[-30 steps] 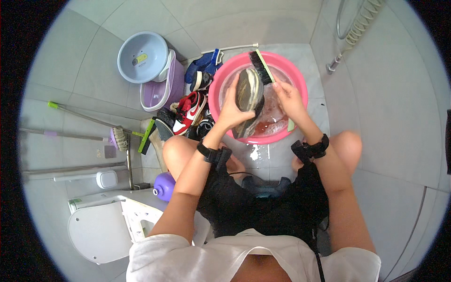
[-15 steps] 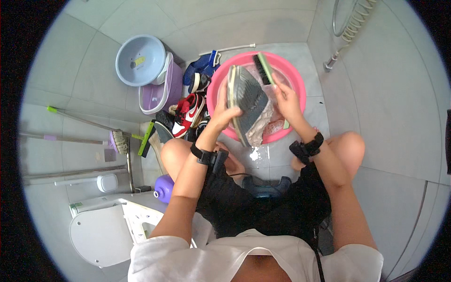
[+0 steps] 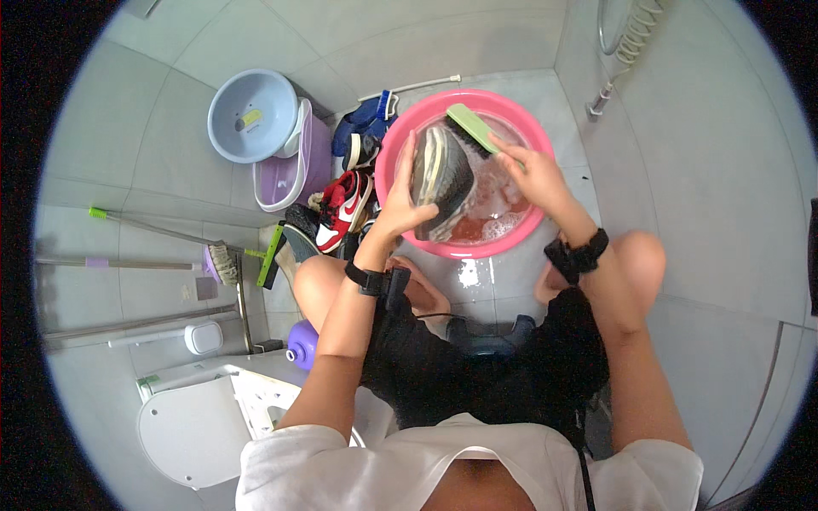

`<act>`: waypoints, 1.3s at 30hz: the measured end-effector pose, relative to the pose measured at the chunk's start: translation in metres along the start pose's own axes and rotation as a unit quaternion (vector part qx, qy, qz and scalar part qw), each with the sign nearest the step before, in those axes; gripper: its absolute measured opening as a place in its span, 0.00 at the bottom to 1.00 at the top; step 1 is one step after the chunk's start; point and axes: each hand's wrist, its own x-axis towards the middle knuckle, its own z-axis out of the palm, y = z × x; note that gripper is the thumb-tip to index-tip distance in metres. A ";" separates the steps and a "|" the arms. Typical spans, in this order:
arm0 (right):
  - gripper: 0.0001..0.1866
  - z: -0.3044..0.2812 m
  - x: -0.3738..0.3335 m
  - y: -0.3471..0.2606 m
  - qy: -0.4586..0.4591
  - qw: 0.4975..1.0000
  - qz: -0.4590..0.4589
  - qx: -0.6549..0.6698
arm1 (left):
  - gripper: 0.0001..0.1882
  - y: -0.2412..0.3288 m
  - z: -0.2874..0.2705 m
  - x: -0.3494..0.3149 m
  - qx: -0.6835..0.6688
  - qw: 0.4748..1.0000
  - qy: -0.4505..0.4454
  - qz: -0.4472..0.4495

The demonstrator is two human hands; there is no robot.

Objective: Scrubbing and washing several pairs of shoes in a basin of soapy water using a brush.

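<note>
My left hand (image 3: pixel 404 204) grips a wet shoe (image 3: pixel 445 180) with a dark grey sole and a pale rim, tilted over the left side of a pink basin (image 3: pixel 549 162). Thumb and fingers clasp its left side. In my right hand (image 3: pixel 537 180) is a scrub brush (image 3: pixel 471 128) with a green back and black bristles. The brush is tilted with its bristles facing down and left, over the basin near the shoe; whether they touch the water I cannot tell. Soapy, reddish water (image 3: pixel 494 200) fills the basin.
Left of the basin lie a red and white sneaker (image 3: pixel 341 213), other shoes and blue slippers (image 3: pixel 358 123). Beyond them stand a purple bucket (image 3: pixel 317 157) and a blue basin (image 3: pixel 217 119). Brushes and mops lean at the left, near a toilet (image 3: pixel 192 434). A shower hose (image 3: pixel 632 43) hangs at the right.
The shoe has turned, showing more of its pale side rim and less of its sole. The brush has come down and swung so its head points up and left.
</note>
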 end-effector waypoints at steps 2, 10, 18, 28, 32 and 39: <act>0.19 0.004 0.000 -0.004 0.063 0.991 -0.116 0.017 | 0.58 -0.001 -0.005 -0.003 -0.018 1.000 -0.024 0.007; 0.19 -0.010 -0.009 -0.017 0.040 0.983 -0.088 -0.156 | 0.51 -0.002 0.000 -0.010 -0.050 0.993 -0.078 -0.066; 0.18 0.018 -0.020 -0.017 0.080 0.912 -0.282 -0.288 | 0.51 -0.017 -0.003 -0.013 -0.038 0.991 -0.033 -0.125; 0.20 0.025 -0.026 -0.008 0.094 0.924 -0.279 -0.244 | 0.49 -0.012 -0.002 -0.012 0.078 0.991 -0.032 -0.103; 0.16 0.010 -0.019 -0.014 0.082 0.929 -0.246 -0.265 | 0.48 -0.007 0.003 -0.005 0.008 0.991 -0.064 -0.119; 0.25 0.011 -0.018 -0.015 0.113 0.944 -0.219 -0.218 | 0.49 0.001 0.004 -0.005 -0.008 0.996 -0.037 -0.085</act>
